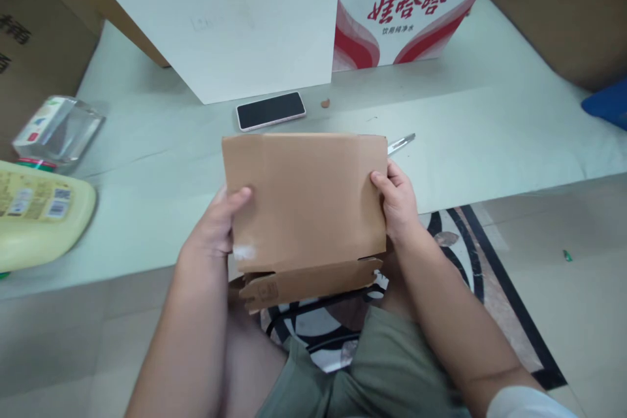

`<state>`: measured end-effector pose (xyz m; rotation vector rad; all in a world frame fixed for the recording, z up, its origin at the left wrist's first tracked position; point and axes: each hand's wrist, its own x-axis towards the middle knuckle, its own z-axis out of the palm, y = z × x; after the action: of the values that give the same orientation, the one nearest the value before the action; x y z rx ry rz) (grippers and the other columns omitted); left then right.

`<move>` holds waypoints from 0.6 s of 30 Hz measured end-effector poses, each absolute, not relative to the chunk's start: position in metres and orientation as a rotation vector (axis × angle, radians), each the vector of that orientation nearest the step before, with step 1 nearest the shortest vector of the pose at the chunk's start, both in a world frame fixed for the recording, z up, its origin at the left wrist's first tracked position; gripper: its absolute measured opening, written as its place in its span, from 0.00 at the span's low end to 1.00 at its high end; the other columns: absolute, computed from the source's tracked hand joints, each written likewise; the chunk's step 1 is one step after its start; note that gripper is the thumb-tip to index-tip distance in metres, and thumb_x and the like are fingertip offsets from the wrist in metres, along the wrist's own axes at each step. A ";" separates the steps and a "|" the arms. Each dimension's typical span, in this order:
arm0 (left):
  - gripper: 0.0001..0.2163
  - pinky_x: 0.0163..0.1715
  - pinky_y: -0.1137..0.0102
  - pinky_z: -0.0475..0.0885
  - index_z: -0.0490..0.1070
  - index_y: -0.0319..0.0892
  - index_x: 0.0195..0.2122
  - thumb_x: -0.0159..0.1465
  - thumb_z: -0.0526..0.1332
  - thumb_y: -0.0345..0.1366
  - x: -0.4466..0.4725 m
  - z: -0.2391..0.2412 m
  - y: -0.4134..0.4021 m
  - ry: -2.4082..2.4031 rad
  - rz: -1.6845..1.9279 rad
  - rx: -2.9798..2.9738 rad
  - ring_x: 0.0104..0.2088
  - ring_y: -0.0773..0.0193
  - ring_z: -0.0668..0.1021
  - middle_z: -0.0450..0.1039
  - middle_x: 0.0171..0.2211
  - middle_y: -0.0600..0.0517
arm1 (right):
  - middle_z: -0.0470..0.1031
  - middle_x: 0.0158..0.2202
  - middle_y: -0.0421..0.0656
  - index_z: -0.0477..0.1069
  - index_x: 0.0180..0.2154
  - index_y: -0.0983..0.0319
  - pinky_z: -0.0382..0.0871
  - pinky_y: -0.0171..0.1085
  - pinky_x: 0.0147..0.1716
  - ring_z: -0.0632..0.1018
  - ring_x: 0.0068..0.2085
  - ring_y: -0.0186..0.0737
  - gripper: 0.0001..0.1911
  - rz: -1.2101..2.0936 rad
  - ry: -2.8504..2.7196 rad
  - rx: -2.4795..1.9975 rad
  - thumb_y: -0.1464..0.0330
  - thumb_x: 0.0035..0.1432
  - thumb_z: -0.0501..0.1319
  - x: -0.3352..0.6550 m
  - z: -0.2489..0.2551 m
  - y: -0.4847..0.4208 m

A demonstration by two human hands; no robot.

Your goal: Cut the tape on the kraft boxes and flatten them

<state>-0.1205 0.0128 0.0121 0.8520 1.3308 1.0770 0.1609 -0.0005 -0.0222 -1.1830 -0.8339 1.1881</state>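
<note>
Between my two hands I hold a brown piece of cardboard (308, 202), broad face toward me, over the front edge of the table. Its lower part is a folded flap with torn-looking edges and a small printed mark. My left hand (218, 219) grips the left edge, thumb on the face and fingers hidden behind. At the right edge, my right hand (396, 199) grips the same way, its thumb on the face. Just beyond the right hand, a silvery utility knife (401, 144) lies on the table, partly covered by the cardboard. A phone (271, 111) with a dark screen lies behind the cardboard.
A white box (264, 19) and a white-and-red carton (392, 32) stand at the back of the table (470, 137). To the left lie a clear bottle (63, 130) and a pale yellow jug (44, 215). Large brown cartons flank both sides; a blue object (607, 104) is at right.
</note>
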 end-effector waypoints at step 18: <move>0.20 0.28 0.67 0.80 0.78 0.40 0.37 0.46 0.78 0.42 -0.130 0.014 0.023 1.247 1.228 0.632 0.29 0.57 0.83 0.83 0.34 0.45 | 0.80 0.33 0.38 0.71 0.29 0.58 0.69 0.34 0.29 0.81 0.32 0.35 0.08 0.891 -0.524 -1.187 0.61 0.50 0.66 0.163 -0.028 0.009</move>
<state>-0.1296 0.0226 0.0144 0.6322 1.2470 1.2283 0.1630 0.0089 -0.0281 -1.1875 -0.5242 0.8911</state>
